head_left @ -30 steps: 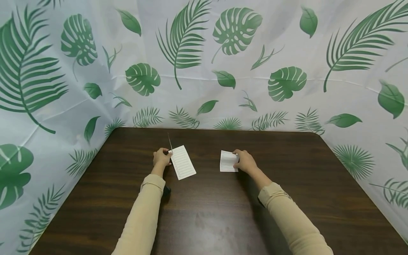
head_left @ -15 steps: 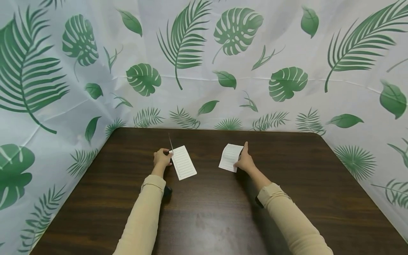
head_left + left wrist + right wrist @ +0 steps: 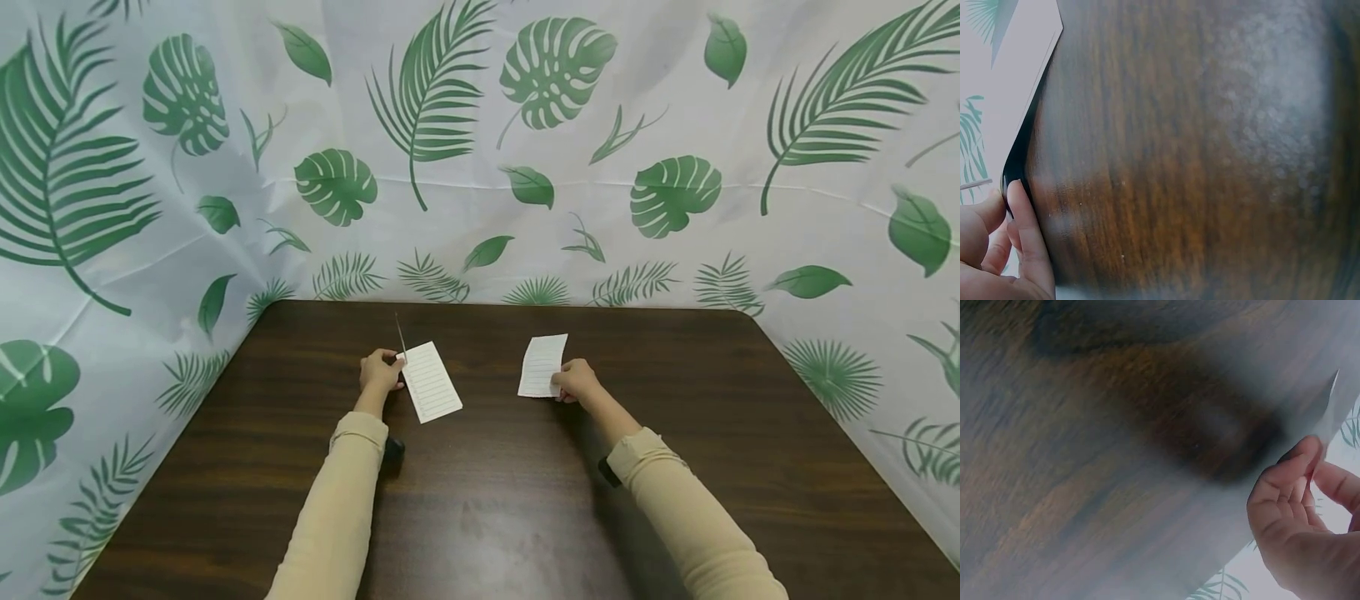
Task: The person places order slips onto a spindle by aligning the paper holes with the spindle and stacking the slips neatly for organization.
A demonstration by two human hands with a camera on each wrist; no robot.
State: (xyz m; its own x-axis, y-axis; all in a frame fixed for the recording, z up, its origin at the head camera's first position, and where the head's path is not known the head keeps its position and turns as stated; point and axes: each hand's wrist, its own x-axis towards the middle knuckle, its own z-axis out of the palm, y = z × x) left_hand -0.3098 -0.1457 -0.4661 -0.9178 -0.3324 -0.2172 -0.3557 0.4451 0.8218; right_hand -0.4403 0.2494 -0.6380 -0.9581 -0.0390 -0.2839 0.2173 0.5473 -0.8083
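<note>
On the left, my left hand (image 3: 381, 372) pinches the upper left edge of a small lined notepad (image 3: 431, 383), which lies tilted with its ruled page facing up. A thin strip (image 3: 401, 337), seen nearly edge-on, stands up from the pad by the thumb. In the left wrist view the notepad (image 3: 1025, 75) shows white pages above a black underside, with the fingertips at its corner. To the right, my right hand (image 3: 576, 381) pinches the lower right corner of a loose lined sheet of paper (image 3: 542, 365), slightly curved. The right wrist view shows this sheet (image 3: 1332, 403) nearly edge-on between thumb and fingers.
Both hands work over a dark wood-grain table (image 3: 480, 483). A white curtain (image 3: 465, 233) with green leaf print hangs behind its far edge and along both sides. Dark bands show at both wrists.
The sheet in my right hand has swung more upright, and the fingers have shifted from its right side to its lower corner. My left hand and the notepad have stayed put.
</note>
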